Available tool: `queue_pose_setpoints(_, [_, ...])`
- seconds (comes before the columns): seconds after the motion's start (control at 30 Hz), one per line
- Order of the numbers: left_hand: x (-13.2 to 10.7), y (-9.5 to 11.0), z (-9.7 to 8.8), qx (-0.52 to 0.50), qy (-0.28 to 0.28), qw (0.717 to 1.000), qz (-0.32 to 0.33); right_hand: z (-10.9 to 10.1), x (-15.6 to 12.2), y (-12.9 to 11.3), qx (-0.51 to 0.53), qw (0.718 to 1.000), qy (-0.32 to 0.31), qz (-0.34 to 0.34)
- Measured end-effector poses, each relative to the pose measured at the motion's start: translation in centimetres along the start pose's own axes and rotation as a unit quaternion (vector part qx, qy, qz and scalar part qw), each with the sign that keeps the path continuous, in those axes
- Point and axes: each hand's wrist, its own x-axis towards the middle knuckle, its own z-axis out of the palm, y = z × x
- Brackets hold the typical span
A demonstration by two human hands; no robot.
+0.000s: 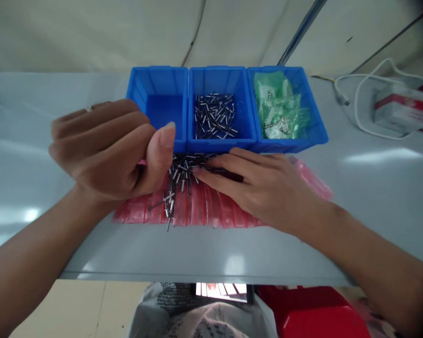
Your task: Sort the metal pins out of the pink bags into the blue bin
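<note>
While you are curling your left hand (104,150), contents unseen, beside the loose rivets (181,180), you are resting your open right hand (264,190) on them.

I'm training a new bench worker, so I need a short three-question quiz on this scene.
1. Which of the three blue plastic bins holds loose metal rivets: left, middle or right?
2. True or false: the ring is on the person's right hand.
3. Fill the blank: the spilled rivets between the right hand and the left hand lie on ___ plastic bags.

Key:
1. Middle
2. False, it is on the left hand
3. Pink
</note>
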Motion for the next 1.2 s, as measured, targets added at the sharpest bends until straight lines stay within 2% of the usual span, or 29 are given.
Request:
queue_pose_setpoints(0.13, [0.0,-0.6,0.2,-0.014,0.005,0.999,0.028,0.4,0.0,-0.2,0.016,1.0,-0.005,0.027])
queue_pose_setpoints(0.27, [-0.1,-0.6,0.1,-0.014,-0.015,0.999,0.035,0.6,-0.1,-0.1,0.028,0.996,0.058,0.07])
queue_pose_setpoints(0.37, [0.0,0.1,0.2,0.001,-0.018,0.999,0.027,0.0,0.2,0.0,0.064,0.987,0.089,0.117])
queue_pose_setpoints(0.53, [0.5,1.0,0.4,0.011,-0.079,0.997,0.021,-1.4,0.7,0.3,0.157,0.97,0.129,0.134])
queue_pose_setpoints(0.7, [0.8,0.7,1.0,0.017,-0.066,0.994,0.09,-1.5,0.8,0.6,0.234,0.948,0.157,0.15])
queue_pose_setpoints(0.8, [0.9,0.6,1.1,0.006,-0.061,0.995,0.082,-1.4,0.8,0.5,0.266,0.934,0.168,0.169])
queue_pose_setpoints(0.9, [0.9,0.6,0.9,-0.006,-0.058,0.996,0.075,-1.3,1.0,0.2,0.318,0.903,0.182,0.222])
queue_pose_setpoints(1.07, [0.7,0.5,0.2,-0.004,-0.061,0.993,0.104,-1.3,1.3,-0.2,0.422,0.823,0.247,0.289])
queue_pose_setpoints(1.2, [0.5,0.8,0.1,0.01,-0.053,0.997,0.063,-1.4,1.7,-0.1,0.447,0.801,0.26,0.3])
